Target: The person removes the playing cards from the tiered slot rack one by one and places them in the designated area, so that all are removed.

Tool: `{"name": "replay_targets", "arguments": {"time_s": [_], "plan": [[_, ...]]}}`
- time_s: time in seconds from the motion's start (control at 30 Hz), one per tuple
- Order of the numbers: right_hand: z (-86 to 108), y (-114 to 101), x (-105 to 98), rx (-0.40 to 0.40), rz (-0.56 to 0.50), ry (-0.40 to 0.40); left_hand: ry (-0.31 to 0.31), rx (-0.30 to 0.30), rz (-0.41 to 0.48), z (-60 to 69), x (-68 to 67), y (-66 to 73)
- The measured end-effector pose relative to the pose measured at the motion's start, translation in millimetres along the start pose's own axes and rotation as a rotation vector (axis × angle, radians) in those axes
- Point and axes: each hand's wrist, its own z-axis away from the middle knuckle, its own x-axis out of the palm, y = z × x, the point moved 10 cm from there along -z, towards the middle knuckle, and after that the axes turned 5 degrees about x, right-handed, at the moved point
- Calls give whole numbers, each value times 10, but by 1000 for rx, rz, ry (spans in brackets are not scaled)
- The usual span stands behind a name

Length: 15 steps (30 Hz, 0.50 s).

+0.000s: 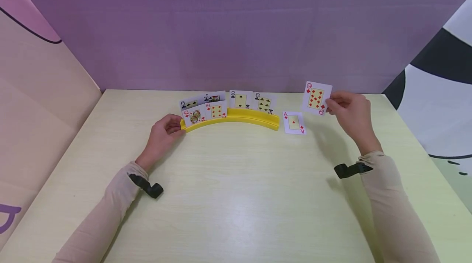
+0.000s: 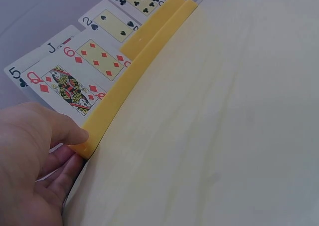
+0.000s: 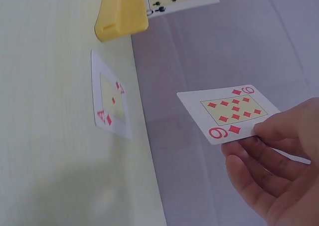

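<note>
A curved yellow card holder [image 1: 254, 119] stands near the back of the table. At its left end my left hand [image 1: 163, 137] pinches it, thumb [image 2: 70, 131] on the front. The queen of diamonds [image 2: 70, 90] and six of diamonds [image 2: 98, 59] stand in its front row at the left. Behind them are the five [image 1: 189, 103] and jack of clubs [image 1: 212, 98]; farther right stand the two of spades [image 1: 241, 100] and six of clubs [image 1: 264, 103]. Raised at the right, my right hand [image 1: 350, 117] pinches the nine of diamonds [image 1: 316, 98]. A white edge [image 3: 291, 157] shows among its fingers.
The ace of diamonds [image 1: 293, 123] lies face up on the pale table [image 1: 236, 197], just right of the holder. Behind the table's back edge hangs a purple cloth [image 1: 236, 37]. Printed panels rise at the left [image 1: 37, 103] and right [image 1: 439, 103].
</note>
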Motion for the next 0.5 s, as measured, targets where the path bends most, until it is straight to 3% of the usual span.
{"name": "replay_targets", "arguments": {"time_s": [0.5], "plan": [[-51,557,99,179,-11,-140,-3,-9,-15,1,5,8]]}}
